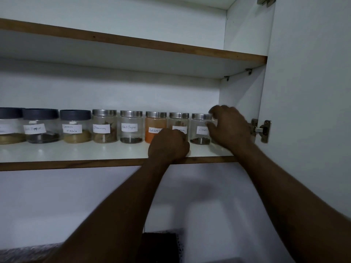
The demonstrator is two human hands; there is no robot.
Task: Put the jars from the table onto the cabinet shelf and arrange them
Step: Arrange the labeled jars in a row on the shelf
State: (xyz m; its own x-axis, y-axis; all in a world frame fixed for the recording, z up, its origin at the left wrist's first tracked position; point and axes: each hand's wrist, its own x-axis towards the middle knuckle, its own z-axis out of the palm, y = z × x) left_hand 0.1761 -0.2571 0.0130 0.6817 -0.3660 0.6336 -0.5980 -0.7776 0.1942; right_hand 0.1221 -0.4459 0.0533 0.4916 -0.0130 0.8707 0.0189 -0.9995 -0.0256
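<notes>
Three dark-lidded jars, five steel-lidded jars in view, two hands, two shelves

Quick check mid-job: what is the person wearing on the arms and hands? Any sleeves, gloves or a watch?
Nothing shows. The left hand and right hand are ungloved. Both forearms are bare down to the picture's edge, with no sleeve, watch, bracelet or ring visible in this dim view.

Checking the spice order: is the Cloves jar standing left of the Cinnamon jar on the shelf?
No, the Cloves jar stands near the row's right end, with the Cinnamon jar four places to its left.
</notes>
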